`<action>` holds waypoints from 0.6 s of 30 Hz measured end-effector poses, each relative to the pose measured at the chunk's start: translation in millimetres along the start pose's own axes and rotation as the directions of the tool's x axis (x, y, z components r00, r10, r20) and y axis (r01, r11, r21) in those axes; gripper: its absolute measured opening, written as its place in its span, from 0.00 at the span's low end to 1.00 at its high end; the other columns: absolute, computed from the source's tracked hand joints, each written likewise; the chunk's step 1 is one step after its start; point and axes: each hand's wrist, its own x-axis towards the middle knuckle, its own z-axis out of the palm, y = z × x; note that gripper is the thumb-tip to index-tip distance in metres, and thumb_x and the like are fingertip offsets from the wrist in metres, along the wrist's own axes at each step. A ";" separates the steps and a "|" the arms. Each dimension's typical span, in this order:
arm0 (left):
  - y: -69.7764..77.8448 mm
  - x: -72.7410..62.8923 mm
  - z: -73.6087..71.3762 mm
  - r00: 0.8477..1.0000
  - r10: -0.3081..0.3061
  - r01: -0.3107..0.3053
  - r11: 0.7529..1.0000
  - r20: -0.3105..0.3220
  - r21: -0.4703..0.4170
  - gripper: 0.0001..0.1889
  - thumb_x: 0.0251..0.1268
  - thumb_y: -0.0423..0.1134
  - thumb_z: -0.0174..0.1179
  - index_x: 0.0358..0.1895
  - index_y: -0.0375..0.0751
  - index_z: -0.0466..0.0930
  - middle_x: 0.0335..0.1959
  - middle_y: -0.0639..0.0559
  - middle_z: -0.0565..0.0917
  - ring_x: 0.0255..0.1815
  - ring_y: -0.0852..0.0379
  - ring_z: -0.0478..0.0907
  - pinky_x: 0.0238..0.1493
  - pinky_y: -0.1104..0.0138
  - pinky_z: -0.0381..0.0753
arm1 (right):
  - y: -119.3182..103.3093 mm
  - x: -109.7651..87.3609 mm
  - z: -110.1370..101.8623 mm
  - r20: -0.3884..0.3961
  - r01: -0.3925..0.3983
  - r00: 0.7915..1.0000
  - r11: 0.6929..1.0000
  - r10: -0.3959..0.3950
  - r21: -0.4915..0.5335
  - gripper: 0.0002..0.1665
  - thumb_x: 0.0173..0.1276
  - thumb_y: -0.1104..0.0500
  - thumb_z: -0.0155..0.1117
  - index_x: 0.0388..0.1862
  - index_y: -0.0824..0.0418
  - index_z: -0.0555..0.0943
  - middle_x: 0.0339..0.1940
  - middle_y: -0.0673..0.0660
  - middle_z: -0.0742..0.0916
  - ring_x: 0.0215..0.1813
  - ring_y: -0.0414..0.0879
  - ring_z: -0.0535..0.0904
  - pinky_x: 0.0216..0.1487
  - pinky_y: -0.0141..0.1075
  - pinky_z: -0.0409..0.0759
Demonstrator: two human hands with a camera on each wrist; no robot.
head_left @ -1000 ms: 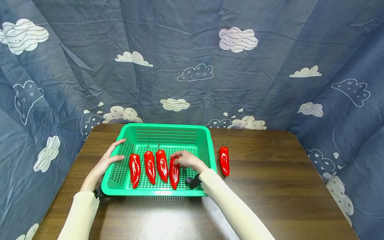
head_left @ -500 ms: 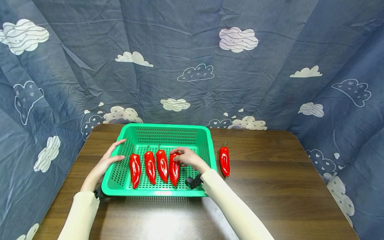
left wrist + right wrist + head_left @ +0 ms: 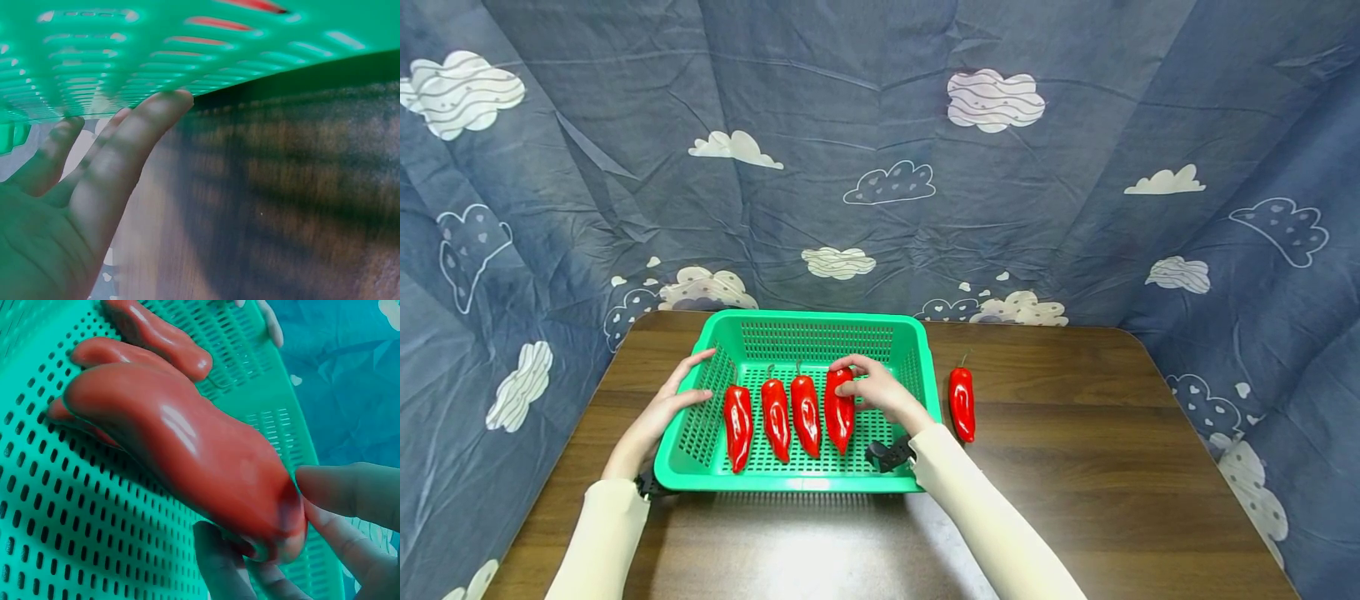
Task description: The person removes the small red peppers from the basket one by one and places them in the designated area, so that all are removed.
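Observation:
My right hand (image 3: 876, 387) pinches a red pepper (image 3: 837, 421) near its stem end, over the right half of a green plastic basket (image 3: 820, 482). The right wrist view shows thumb and fingers around that end of the pepper (image 3: 181, 450), its tip pointing away over the perforated floor. Three more red peppers lie side by side in the basket: one at the left (image 3: 738, 429), one in the middle (image 3: 775, 419) and one beside the held pepper (image 3: 805, 415). At the basket's left side, my left hand (image 3: 658, 412) holds the rim, with fingers (image 3: 125, 156) against the outer wall.
Another red pepper (image 3: 961, 404) lies on the wooden table (image 3: 1075, 433), right of the basket. Behind the table hangs a blue curtain (image 3: 880, 225) with a cloud print. A black wrist camera (image 3: 887, 454) sits under the right wrist, above the basket's front right corner.
My right hand has moved the pepper it holds away from me, toward the back of the basket, and slightly right. The left hand and the other peppers stay where they were.

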 end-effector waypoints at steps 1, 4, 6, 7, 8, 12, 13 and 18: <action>-0.2 0.0 -0.1 1.000 0.001 -0.001 1.000 0.000 0.001 0.32 0.72 0.35 0.48 0.75 0.56 0.48 0.71 0.37 0.50 0.55 0.45 0.69 0.46 0.55 0.77 | -0.4 -0.2 -0.5 -0.006 0.002 1.000 1.000 -0.002 0.008 0.21 0.62 0.71 0.59 0.56 0.65 0.76 0.48 0.63 0.77 0.35 0.49 0.79 0.39 0.50 0.81; -0.4 -0.5 -0.1 1.000 -0.001 0.001 1.000 0.002 -0.004 0.32 0.72 0.35 0.48 0.75 0.56 0.48 0.71 0.38 0.50 0.56 0.45 0.69 0.46 0.55 0.77 | -2.7 -1.7 -1.7 -0.015 0.014 1.000 1.000 -0.014 0.019 0.22 0.61 0.71 0.60 0.55 0.65 0.76 0.49 0.64 0.77 0.35 0.50 0.79 0.38 0.50 0.81; 0.0 -0.8 0.1 1.000 -0.007 0.007 1.000 0.001 -0.007 0.33 0.72 0.35 0.48 0.75 0.56 0.47 0.71 0.38 0.50 0.56 0.44 0.69 0.46 0.54 0.77 | -3.8 -2.4 -2.5 -0.023 0.019 1.000 1.000 -0.019 0.016 0.22 0.61 0.71 0.61 0.56 0.65 0.76 0.50 0.64 0.77 0.36 0.50 0.79 0.38 0.49 0.81; 0.3 -0.8 0.2 1.000 -0.010 0.010 1.000 0.000 -0.006 0.33 0.72 0.35 0.48 0.75 0.56 0.47 0.71 0.38 0.50 0.56 0.43 0.69 0.46 0.54 0.77 | -4.1 -2.7 -2.8 -0.025 0.023 0.999 1.000 -0.022 0.020 0.22 0.60 0.71 0.61 0.56 0.65 0.76 0.50 0.64 0.77 0.36 0.50 0.79 0.38 0.49 0.81; 0.5 -0.7 0.2 1.000 -0.014 0.014 1.000 -0.001 -0.006 0.33 0.72 0.35 0.48 0.75 0.56 0.47 0.71 0.38 0.50 0.56 0.43 0.69 0.46 0.53 0.77 | -4.8 -3.0 -3.1 -0.026 0.025 0.999 0.999 -0.025 0.024 0.22 0.61 0.71 0.61 0.56 0.65 0.76 0.50 0.64 0.77 0.37 0.50 0.79 0.39 0.49 0.81; 1.2 -0.6 0.3 1.000 -0.020 0.020 1.000 -0.008 0.005 0.33 0.72 0.35 0.49 0.75 0.57 0.47 0.71 0.40 0.48 0.54 0.41 0.69 0.46 0.53 0.77 | -7.0 -4.3 -5.2 -0.033 0.036 0.999 0.998 -0.034 0.043 0.22 0.61 0.72 0.60 0.55 0.65 0.76 0.50 0.63 0.77 0.38 0.50 0.79 0.39 0.48 0.81; 1.2 -0.6 0.2 1.000 -0.021 0.022 1.000 -0.010 0.008 0.33 0.72 0.36 0.49 0.75 0.57 0.47 0.71 0.40 0.47 0.54 0.41 0.69 0.45 0.53 0.77 | -7.9 -4.8 -5.8 -0.035 0.037 0.999 0.998 -0.036 0.051 0.22 0.61 0.72 0.60 0.55 0.64 0.76 0.50 0.63 0.76 0.38 0.50 0.79 0.39 0.48 0.81; 0.7 0.0 -0.4 1.000 -0.011 0.012 1.000 -0.011 0.026 0.33 0.72 0.35 0.49 0.75 0.55 0.47 0.71 0.40 0.47 0.54 0.43 0.69 0.45 0.55 0.77 | -11.4 -7.6 -10.2 -0.038 0.047 0.998 0.996 -0.044 0.081 0.22 0.61 0.72 0.59 0.55 0.64 0.77 0.50 0.64 0.75 0.39 0.52 0.79 0.38 0.45 0.82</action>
